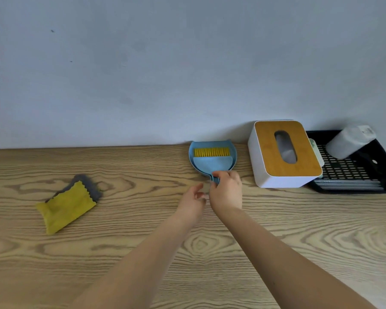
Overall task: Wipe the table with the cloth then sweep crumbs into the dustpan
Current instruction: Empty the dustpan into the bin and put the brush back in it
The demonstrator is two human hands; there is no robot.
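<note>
The right hand [226, 190] has its fingers curled round the short handle of a smooth light-blue plastic dustpan [212, 161], a rounded, shallow scoop lying flat on the pale wood-grain table [299, 253] close to the grey wall [143, 63]. Nested in the pan just beyond the grip is a matching blue brush with a row of stiff yellow bristles [211, 152]; its handle lies under the fingers, so whether they hold it too cannot be told. The left hand [193, 202] hovers just beside the grip, fingers loosely spread and relaxed, holding nothing. Well off to the left of the grip lies a crumpled yellow-and-grey cloth [69, 205] with zigzag edges and a soft nap. To the right of the grip stands a white rounded tissue box with a bamboo lid [284, 152] and an oval slot. Past it sits a black slotted plastic tray [352, 170], partly hidden by the box, carrying a white cylindrical container [349, 141] lying on its side, its label too blurred to read.
</note>
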